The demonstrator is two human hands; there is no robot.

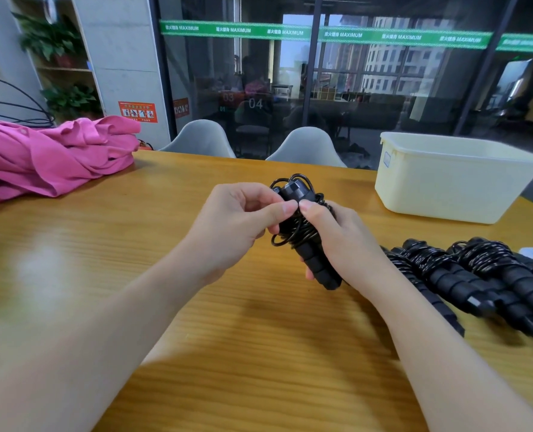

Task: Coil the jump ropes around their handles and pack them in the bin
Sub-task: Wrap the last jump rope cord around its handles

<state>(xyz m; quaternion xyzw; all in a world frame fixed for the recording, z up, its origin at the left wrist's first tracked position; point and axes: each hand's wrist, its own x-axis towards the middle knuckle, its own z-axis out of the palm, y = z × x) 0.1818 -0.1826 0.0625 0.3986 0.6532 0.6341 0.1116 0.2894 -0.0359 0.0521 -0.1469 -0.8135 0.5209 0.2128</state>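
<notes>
Right hand (337, 241): gripping the black jump rope (302, 232) handles at frame centre.
Left hand (234, 222): pinching its cord.
Bin (446, 194): sitting upper right.

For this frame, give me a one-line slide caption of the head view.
Both hands, left hand and right hand, wind a black jump rope around its handles above the wooden table, cream bin nearby.
</notes>
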